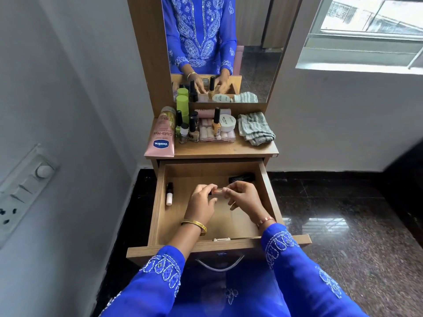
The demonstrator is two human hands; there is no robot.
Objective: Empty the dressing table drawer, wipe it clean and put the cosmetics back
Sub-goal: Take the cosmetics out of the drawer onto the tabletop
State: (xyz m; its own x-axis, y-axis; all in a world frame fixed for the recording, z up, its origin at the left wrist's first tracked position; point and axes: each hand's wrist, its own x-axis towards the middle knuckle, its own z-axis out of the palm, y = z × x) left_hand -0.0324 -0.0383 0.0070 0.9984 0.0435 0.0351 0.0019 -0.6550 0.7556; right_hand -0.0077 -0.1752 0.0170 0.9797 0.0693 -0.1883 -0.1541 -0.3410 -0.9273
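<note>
Together, both hands (pixel 201 200) pinch a slim peach tube (pixel 217 191).

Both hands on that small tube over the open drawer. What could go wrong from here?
1. Left hand and right hand only pinch the small tube at its ends; it may drop into the drawer.
2. The bottles stand crowded on the tabletop; adding more could topple them.
3. The pink tube overhangs the edge and might slide off.

Both hands cover most of the small tube (pixel 217 191); its label is unreadable.
</note>
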